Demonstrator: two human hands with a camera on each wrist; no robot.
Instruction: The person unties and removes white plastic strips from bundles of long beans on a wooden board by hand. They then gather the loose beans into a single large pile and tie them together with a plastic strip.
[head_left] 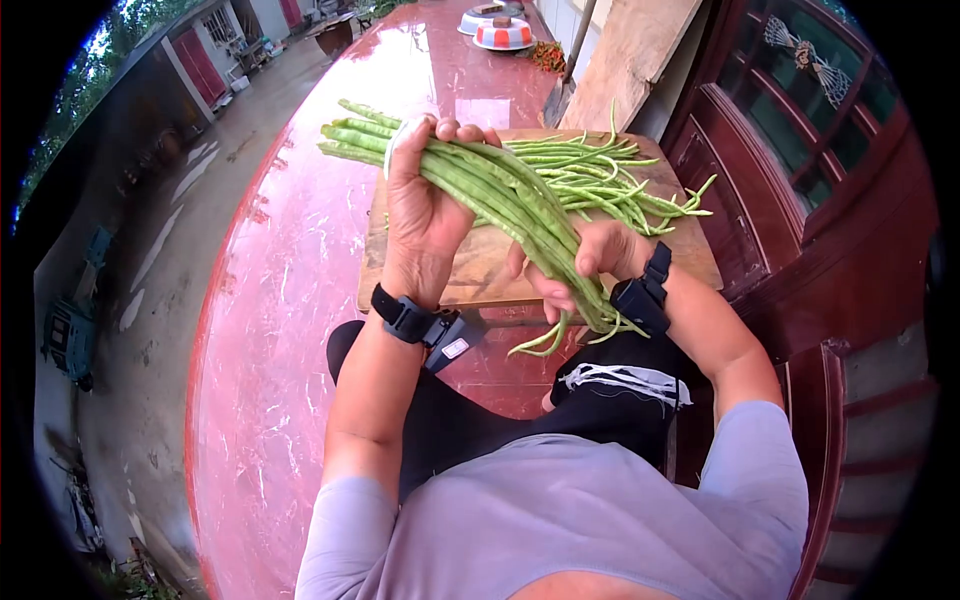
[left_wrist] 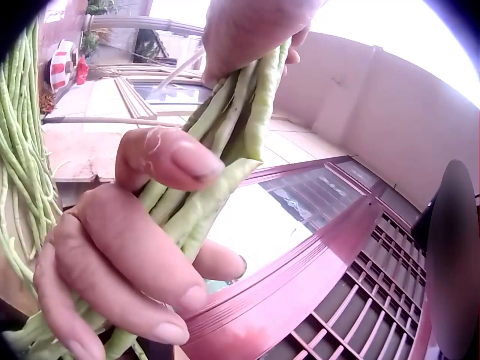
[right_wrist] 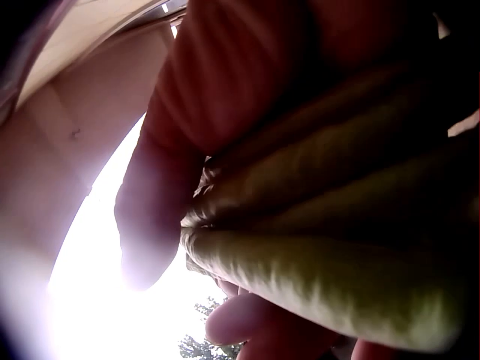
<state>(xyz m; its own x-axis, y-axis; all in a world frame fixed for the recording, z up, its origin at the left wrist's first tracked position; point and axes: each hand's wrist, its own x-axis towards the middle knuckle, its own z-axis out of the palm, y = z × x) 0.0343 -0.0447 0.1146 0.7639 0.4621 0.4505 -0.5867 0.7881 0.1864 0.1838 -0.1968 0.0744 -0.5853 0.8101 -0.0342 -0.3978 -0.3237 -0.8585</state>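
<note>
A thick bundle of long green beans point(head_left: 500, 195) is held up in both hands, slanting from upper left to lower right. The left hand point(head_left: 430, 200) grips it near its upper-left end, with a white band by the thumb. Around the lower part curl the thumb and fingers of the right hand point(head_left: 590, 255). In the left wrist view, fingers point(left_wrist: 127, 255) wrap the beans point(left_wrist: 210, 199), and another hand point(left_wrist: 255, 30) holds them above. The right wrist view shows bean pods point(right_wrist: 322, 277) close up, dark, between thumb and fingers point(right_wrist: 187, 150).
More long beans point(head_left: 630, 185) lie loose on a wooden board point(head_left: 470, 265) behind the hands. Farther back on the red surface point(head_left: 290, 290) stand covered dishes point(head_left: 503, 35) beside small red items point(head_left: 547, 57). A dark red door point(head_left: 740, 170) is on the right. White strings point(head_left: 625, 380) lie over the dark-clothed leg.
</note>
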